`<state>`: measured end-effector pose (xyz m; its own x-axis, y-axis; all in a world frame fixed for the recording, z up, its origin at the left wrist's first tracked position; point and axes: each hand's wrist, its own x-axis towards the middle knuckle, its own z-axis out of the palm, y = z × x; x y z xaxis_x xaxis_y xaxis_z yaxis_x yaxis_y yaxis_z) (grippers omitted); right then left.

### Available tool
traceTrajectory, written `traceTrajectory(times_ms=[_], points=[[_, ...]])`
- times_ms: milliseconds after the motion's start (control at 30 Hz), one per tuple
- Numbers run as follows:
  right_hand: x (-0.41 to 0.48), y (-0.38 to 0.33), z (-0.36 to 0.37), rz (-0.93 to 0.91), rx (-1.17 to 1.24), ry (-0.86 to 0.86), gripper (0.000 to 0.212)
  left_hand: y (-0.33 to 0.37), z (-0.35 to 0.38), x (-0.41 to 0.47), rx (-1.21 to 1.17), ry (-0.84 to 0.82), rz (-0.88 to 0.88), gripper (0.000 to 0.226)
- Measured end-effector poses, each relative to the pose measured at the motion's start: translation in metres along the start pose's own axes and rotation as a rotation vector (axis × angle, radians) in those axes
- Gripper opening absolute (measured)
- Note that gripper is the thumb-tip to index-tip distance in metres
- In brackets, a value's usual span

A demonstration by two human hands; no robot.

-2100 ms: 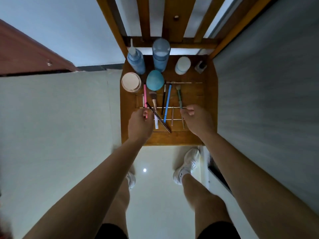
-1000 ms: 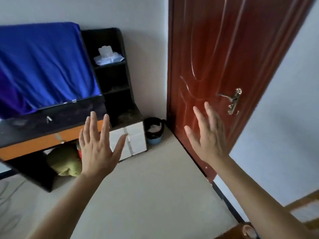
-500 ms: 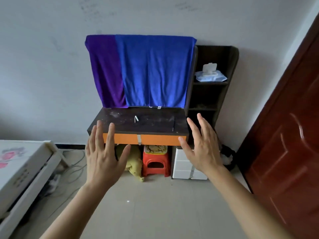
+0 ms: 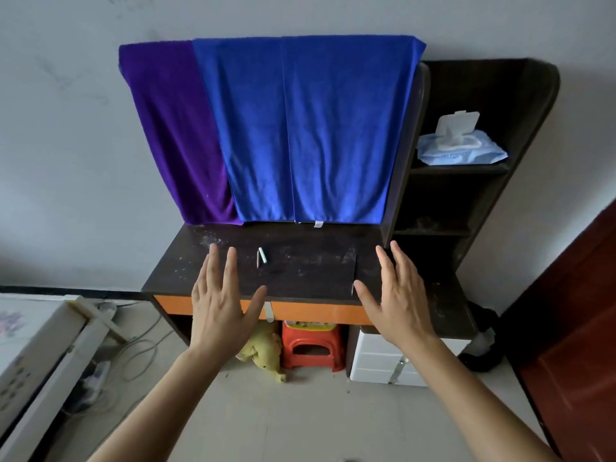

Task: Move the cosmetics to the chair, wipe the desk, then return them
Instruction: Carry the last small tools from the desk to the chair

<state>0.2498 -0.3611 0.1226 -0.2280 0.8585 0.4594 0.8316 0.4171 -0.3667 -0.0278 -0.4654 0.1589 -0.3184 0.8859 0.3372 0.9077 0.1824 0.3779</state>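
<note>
A dark, dusty desk (image 4: pixel 310 268) with an orange front edge stands against the wall ahead. Two small thin items (image 4: pixel 261 256), one pale and one metallic, lie on its top left of centre. My left hand (image 4: pixel 223 305) is raised in front of the desk's left part, fingers spread, holding nothing. My right hand (image 4: pixel 396 298) is raised at the desk's right front corner, also spread and bare. A blue towel (image 4: pixel 310 128) and a purple towel (image 4: pixel 176 135) hang over the desk's back. The chair and the other cosmetics are out of view.
A dark shelf unit (image 4: pixel 466 181) on the right holds a pack of wet wipes (image 4: pixel 460 145). Under the desk are a red stool (image 4: pixel 311 345), a yellow plush toy (image 4: pixel 263 348) and white drawers (image 4: pixel 383 361). A red door (image 4: pixel 573 328) is at right, a white box (image 4: pixel 36 355) and cables at left.
I have turned from the chair with the cosmetics, past the door, to face the desk. The desk is now closer. Both hands stay spread and bare.
</note>
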Motion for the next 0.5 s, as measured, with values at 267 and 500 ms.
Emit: traceTrajectory(times_ms=[267,500], points=[[0.113,0.022,0.076,0.039,-0.064,-0.186,0.07,-0.016,0.06,0.107,0.002,-0.098,-0.085,0.084],[0.168,0.027,0.167,0.183,-0.218,-0.451,0.074,-0.087,0.12,0.184,-0.073,-0.202,-0.167,0.084]])
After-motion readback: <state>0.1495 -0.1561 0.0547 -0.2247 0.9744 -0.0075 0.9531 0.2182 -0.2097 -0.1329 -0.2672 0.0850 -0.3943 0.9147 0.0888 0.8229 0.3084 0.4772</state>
